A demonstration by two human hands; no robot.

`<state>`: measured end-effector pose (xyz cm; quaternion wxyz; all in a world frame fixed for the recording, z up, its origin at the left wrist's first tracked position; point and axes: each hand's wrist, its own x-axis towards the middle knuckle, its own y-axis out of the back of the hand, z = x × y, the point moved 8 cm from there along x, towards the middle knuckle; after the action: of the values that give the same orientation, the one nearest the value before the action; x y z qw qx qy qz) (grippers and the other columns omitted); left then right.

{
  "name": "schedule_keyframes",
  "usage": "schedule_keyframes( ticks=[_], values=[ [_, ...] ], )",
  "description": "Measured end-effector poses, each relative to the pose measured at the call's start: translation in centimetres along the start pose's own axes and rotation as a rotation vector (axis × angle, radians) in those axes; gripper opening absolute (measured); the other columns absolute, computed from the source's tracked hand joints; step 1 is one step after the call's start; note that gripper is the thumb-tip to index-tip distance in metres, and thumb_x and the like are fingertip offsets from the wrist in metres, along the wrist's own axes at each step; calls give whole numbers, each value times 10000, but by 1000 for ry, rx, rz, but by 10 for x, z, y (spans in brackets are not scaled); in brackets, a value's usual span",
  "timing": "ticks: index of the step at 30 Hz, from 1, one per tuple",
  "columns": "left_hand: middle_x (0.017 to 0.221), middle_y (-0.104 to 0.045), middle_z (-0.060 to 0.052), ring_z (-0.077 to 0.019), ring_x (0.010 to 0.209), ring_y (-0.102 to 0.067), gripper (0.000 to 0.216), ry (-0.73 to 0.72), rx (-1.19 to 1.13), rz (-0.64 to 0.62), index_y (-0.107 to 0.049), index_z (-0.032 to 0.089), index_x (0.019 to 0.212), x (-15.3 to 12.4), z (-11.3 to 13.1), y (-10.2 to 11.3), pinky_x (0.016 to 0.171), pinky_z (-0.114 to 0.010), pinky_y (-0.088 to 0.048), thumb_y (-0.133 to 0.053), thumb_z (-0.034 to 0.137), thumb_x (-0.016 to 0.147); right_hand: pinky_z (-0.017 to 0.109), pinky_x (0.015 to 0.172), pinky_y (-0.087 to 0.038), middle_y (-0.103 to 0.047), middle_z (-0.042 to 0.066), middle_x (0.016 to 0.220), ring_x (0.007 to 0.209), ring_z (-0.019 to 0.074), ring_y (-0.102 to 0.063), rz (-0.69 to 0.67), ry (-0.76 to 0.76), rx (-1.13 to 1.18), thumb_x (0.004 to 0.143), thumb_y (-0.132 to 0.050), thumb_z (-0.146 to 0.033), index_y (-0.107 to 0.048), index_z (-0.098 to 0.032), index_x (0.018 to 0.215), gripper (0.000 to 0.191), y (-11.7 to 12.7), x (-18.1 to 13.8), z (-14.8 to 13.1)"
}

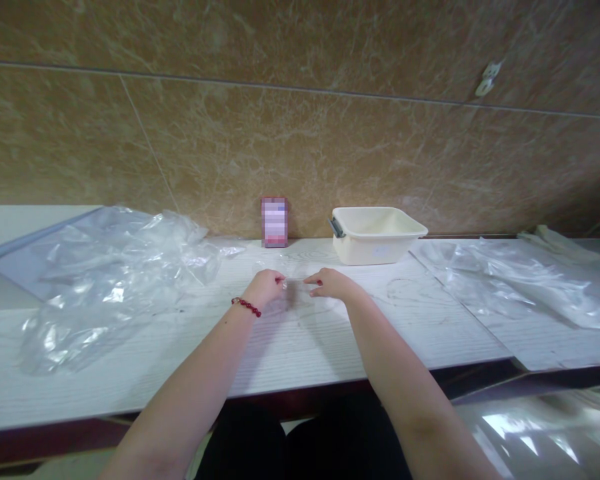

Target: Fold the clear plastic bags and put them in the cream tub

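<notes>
1. The left hand (265,287) rests on the white table (280,353), fingers curled in a pinch on the left edge of a small clear plastic piece (295,297). A red bead bracelet (246,307) circles its wrist.
2. The right hand (333,283) lies just to the right of it, fingertips also pinched on the same plastic piece, at its right edge.
3. The plastic piece lies flat on the table between the two hands, close to the middle of the table; it is see-through and faint, so its outline is hard to make out, and it may be a small bag.
4. At 9 o'clock from the hands, well apart, a big heap of crumpled clear plastic (115,267) spreads over the left part of the table.
5. At 1 o'clock, near the wall (300,133), stands a cream plastic tub (375,233) with a dark clip on its left rim.
6. At 12 o'clock, against the wall, a small box (274,222) stands upright; its face is blurred.
7. At 3 o'clock, well apart, flat clear sheets (505,280) lie on the right part of the table.
</notes>
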<state>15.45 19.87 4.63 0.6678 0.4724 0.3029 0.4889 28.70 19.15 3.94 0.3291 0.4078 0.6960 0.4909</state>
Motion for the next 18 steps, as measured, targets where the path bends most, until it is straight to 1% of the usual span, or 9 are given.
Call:
schedule_keyframes(
  ticks=[5, 6, 8, 10, 12, 15, 18],
  values=[
    [872, -643, -55, -171, 836, -563, 278, -33, 141, 10, -645, 189, 874, 0, -4, 6, 757, -239, -396, -407, 227, 737, 226, 689, -394, -614, 25, 916, 791, 159, -546, -1, 22, 1, 638, -598, -322, -565, -271, 1047, 413, 1, -2, -3],
    [891, -634, -64, -178, 855, -555, 282, -50, 173, 19, -636, 189, 901, -1, -3, 7, 771, -250, -390, -410, 240, 741, 226, 691, -394, -615, 23, 918, 794, 159, -547, 1, 25, 5, 637, -600, -323, -566, -271, 1046, 415, 1, -2, -3],
    [995, -591, -78, -189, 935, -518, 307, -128, 212, 18, -595, 194, 986, -4, 5, 4, 822, -277, -366, -409, 272, 755, 226, 696, -396, -617, 19, 922, 799, 160, -550, 1, 23, 17, 633, -603, -327, -563, -271, 1049, 422, 1, -1, -2],
    [1138, -508, -75, -198, 1048, -441, 328, -246, 218, -39, -550, 216, 1049, -9, 18, -6, 886, -328, -318, -379, 306, 783, 227, 702, -397, -616, 13, 938, 806, 161, -552, -7, 16, 28, 631, -603, -328, -557, -278, 1055, 429, -1, 0, -1],
    [1244, -410, -57, -222, 1145, -335, 345, -327, 226, -127, -508, 251, 1088, -15, 30, -20, 930, -421, -244, -345, 357, 803, 225, 712, -396, -612, 5, 960, 823, 161, -552, -12, 14, 31, 633, -601, -324, -553, -287, 1058, 429, -3, 0, 1],
    [1308, -320, -53, -265, 1206, -218, 402, -332, 247, -234, -460, 289, 1124, -21, 36, -35, 918, -545, -148, -311, 466, 795, 222, 729, -392, -603, -2, 992, 853, 163, -548, -9, 21, 26, 634, -598, -321, -551, -288, 1061, 431, -2, 0, 1],
    [1321, -293, -69, -302, 1211, -186, 481, -269, 261, -272, -464, 299, 1120, -23, 29, -35, 894, -588, -104, -265, 558, 767, 224, 748, -389, -591, -10, 1020, 873, 165, -545, -26, 3, 41, 629, -599, -323, -546, -298, 1064, 439, -1, -2, 1]
  ],
)
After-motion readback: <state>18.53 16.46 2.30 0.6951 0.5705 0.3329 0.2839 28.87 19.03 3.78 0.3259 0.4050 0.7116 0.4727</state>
